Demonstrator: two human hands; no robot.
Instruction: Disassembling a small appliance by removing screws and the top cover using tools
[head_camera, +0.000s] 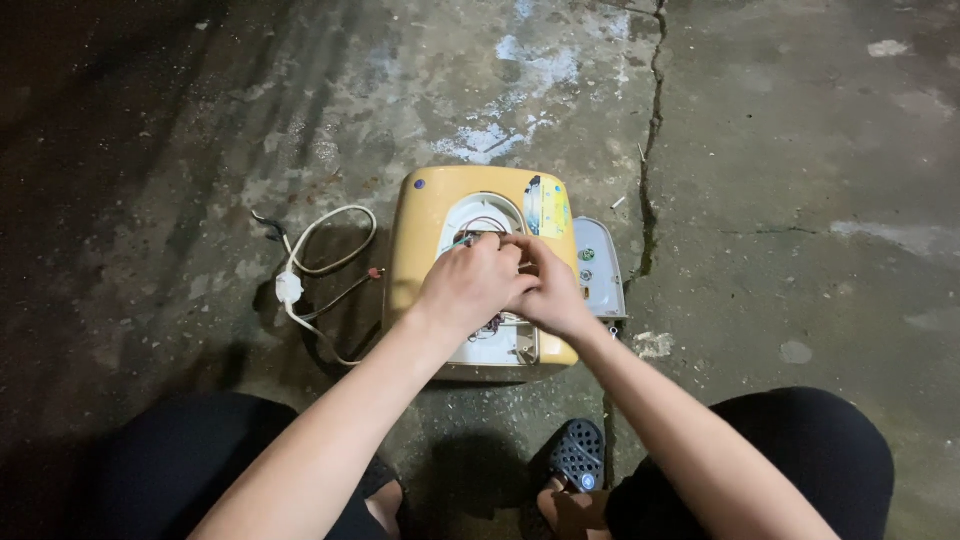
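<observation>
A yellow box-shaped appliance (425, 215) lies on the concrete floor with its front panel off, showing a white inner plate and coloured wires (478, 228). My left hand (468, 283) and my right hand (550, 290) are pressed together over the opening, fingers curled down among the wires. What the fingers pinch is hidden under the hands. A white cord (320, 250) with a small white block on it runs out from the appliance's left side.
A grey-white cover panel (600, 270) lies flat against the appliance's right side. A long crack (652, 130) runs down the concrete behind it. My knees in dark shorts and a black sandal (575, 455) are at the bottom.
</observation>
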